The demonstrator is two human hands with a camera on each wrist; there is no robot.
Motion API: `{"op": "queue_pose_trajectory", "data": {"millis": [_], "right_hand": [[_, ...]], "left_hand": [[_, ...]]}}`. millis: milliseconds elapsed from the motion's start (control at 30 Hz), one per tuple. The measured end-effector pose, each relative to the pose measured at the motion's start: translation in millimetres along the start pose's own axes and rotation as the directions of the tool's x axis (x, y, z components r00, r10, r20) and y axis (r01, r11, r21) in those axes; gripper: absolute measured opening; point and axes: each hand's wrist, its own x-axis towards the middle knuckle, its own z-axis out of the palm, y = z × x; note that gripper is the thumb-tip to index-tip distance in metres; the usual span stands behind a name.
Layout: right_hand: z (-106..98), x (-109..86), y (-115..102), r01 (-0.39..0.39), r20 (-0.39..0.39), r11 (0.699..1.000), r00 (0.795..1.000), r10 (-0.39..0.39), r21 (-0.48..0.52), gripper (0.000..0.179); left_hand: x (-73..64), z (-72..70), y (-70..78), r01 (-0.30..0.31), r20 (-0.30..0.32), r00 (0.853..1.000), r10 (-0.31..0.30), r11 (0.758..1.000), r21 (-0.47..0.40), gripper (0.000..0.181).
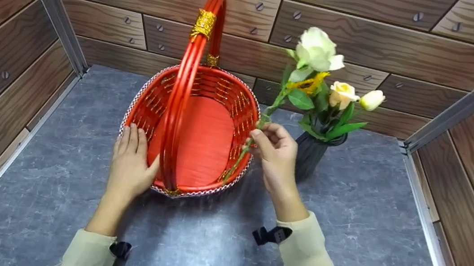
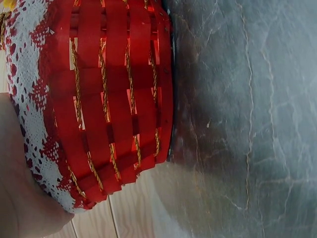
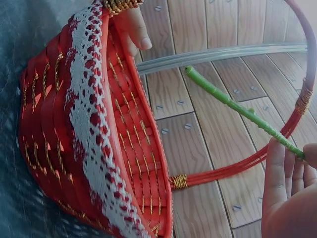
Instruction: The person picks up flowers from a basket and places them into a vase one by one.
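A red woven basket (image 1: 204,138) with a tall arched handle (image 1: 180,99) and white lace trim (image 3: 86,114) stands on the grey marbled surface. My left hand (image 1: 131,167) rests on its near left rim, fingers straight over the edge. My right hand (image 1: 277,156) pinches the green stem of a white rose (image 1: 317,50) between thumb and fingers, at the basket's right rim. The bloom is up and to the right; the stem's cut end (image 3: 190,72) points down over the basket. In the left wrist view, lace trim lies beside my left hand (image 2: 22,188).
Right of the basket stands a dark vase (image 1: 309,155) with a peach rose (image 1: 342,95), a pale tulip bud (image 1: 372,100) and green leaves. A yellow flower (image 1: 308,84) shows behind the white rose's stem. Wood-patterned panels (image 1: 215,13) with metal edge strips enclose the surface.
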Motion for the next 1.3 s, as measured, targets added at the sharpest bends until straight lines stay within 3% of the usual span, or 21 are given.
{"op": "queue_pose_trajectory", "data": {"millis": [300, 500, 800, 1033, 1167, 1300], "right_hand": [[-23.7, -2.6, -11.4, 0.086, -0.093, 0.996, 0.992, -0.087, -0.016, 0.011], [-44.6, 2.3, -22.9, 0.162, -0.189, 0.987, 0.970, -0.155, 0.022, 0.012], [-82.8, 16.6, -43.3, 0.327, -0.379, 0.939, 0.886, -0.267, 0.103, 0.011], [-106.2, 25.2, -67.2, 0.416, -0.508, 0.901, 0.806, -0.305, 0.120, 0.014], [-117.8, 30.8, -79.6, 0.464, -0.560, 0.878, 0.761, -0.328, 0.117, 0.013], [-126.7, 36.7, -87.9, 0.489, -0.578, 0.866, 0.738, -0.348, 0.103, 0.013]], "left_hand": [[0.7, -0.3, -1.5, 0.012, 0.016, 1.000, -0.012, 1.000, -0.008, 0.082], [1.4, -1.6, -1.0, 0.002, -0.006, 1.000, -0.002, 1.000, -0.003, 0.081], [-0.2, -1.1, -0.1, 0.006, 0.006, 1.000, -0.006, 1.000, -0.003, 0.080], [-0.2, -0.9, 0.6, 0.003, 0.011, 1.000, -0.003, 1.000, -0.001, 0.080], [-0.1, -0.8, 0.8, 0.000, 0.012, 1.000, 0.000, 1.000, 0.001, 0.080], [0.0, -0.8, 0.7, 0.001, 0.009, 1.000, -0.001, 1.000, 0.007, 0.080]]}}
